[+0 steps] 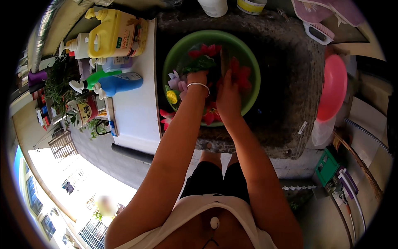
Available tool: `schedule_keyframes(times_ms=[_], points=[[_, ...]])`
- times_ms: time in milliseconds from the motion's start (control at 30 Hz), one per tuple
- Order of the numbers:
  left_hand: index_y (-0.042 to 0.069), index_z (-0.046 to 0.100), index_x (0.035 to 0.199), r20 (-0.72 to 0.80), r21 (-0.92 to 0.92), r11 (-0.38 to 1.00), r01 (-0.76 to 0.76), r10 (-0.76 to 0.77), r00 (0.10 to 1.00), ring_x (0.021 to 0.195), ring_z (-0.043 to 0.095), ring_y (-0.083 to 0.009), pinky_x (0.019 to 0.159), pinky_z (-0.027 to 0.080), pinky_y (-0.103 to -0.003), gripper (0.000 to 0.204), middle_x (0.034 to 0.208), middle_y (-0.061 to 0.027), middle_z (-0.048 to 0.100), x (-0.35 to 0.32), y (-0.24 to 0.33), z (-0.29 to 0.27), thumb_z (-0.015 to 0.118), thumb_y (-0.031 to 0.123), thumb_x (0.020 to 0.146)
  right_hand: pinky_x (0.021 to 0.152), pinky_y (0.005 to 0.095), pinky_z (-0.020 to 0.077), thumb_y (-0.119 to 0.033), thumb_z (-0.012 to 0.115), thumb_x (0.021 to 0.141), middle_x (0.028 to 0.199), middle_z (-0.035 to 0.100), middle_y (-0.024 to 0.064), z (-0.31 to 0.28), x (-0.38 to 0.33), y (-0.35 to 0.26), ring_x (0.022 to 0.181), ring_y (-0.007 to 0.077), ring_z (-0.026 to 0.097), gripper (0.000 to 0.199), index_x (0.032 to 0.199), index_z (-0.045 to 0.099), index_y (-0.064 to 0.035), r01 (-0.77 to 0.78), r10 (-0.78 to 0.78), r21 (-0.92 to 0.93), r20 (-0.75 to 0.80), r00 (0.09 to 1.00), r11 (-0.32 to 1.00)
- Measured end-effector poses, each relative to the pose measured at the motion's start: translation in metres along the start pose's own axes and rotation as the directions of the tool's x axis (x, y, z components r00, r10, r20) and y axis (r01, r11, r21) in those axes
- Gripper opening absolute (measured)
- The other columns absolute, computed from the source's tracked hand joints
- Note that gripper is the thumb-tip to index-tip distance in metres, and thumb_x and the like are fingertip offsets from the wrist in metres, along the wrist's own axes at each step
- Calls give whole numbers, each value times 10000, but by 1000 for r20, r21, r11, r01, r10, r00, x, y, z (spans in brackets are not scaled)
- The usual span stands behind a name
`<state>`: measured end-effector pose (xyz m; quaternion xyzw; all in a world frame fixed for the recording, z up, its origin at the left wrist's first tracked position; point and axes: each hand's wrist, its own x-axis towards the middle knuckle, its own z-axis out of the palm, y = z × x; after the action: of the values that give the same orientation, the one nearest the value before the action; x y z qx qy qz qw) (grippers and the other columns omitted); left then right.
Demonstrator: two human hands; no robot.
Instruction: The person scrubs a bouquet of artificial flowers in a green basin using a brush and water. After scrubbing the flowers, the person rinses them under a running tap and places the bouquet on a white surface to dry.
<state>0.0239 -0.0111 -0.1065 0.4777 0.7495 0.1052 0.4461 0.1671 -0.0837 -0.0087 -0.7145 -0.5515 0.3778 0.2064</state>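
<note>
A green plastic basin (253,54) holds water and several artificial flowers. My left hand (198,77), with a light bangle at its wrist, is in the basin against dark green artificial leaves (201,63). Its fingers curl at the leaves and are partly hidden. My right hand (228,94) is closed around a narrow brown strip-shaped thing (224,60), whose kind I cannot make out. Red petals (242,76) lie beside this hand, and another red flower (210,114) sits below. Pale purple petals (176,79) and a yellow flower (171,96) are at the left rim.
The basin stands on a dark, worn stone slab (286,137). Along the white ledge (130,108) at left are a yellow pump jug (118,33) and a blue bottle (124,84). A white-handled brush (318,33) lies far right, and a pink basin (333,87) leans beside the slab.
</note>
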Motion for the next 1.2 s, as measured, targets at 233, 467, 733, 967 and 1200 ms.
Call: schedule_keyframes(times_ms=[233,467,733,967,1200], points=[[152,667,1119,-52,52,994,94,-91,994,1029,645,-290,853,527,-380,285,1128,-124,663,7,-11,-15,538,129,866,596,525,517,-164,528,911,1037,527,298,9,-32,-15,705,460,606,638,1478,248,-80,78,-78,-49,11,997,996],[117,624,1163,8,-576,801,163,-194,981,984,626,-287,784,537,-404,291,1096,-124,634,-9,9,-18,559,182,887,648,463,497,-106,531,908,951,562,276,-5,-41,-34,731,437,574,619,1462,269,-17,36,-12,-95,247,969,995],[142,526,1290,365,-919,65,388,-228,903,1034,569,-298,869,463,-462,599,1192,-143,585,-32,54,-36,563,572,874,659,477,514,-143,508,927,930,576,267,-13,-26,-53,763,431,614,574,1454,306,-38,69,-11,-227,250,968,971],[138,562,1263,346,-903,138,407,-329,879,1014,560,-284,911,416,-472,750,1170,-122,592,-30,56,-34,536,731,805,713,497,505,-171,492,935,988,573,280,-12,-7,-49,807,457,614,572,1467,299,-87,6,8,-81,171,985,997],[187,468,1367,393,-865,252,435,-199,898,1136,479,-288,1030,303,-519,859,1267,-86,550,-57,87,-45,336,826,809,717,493,516,-178,524,912,1070,560,298,-10,5,-25,845,448,619,606,1462,295,-67,48,-47,-18,72,996,999]])
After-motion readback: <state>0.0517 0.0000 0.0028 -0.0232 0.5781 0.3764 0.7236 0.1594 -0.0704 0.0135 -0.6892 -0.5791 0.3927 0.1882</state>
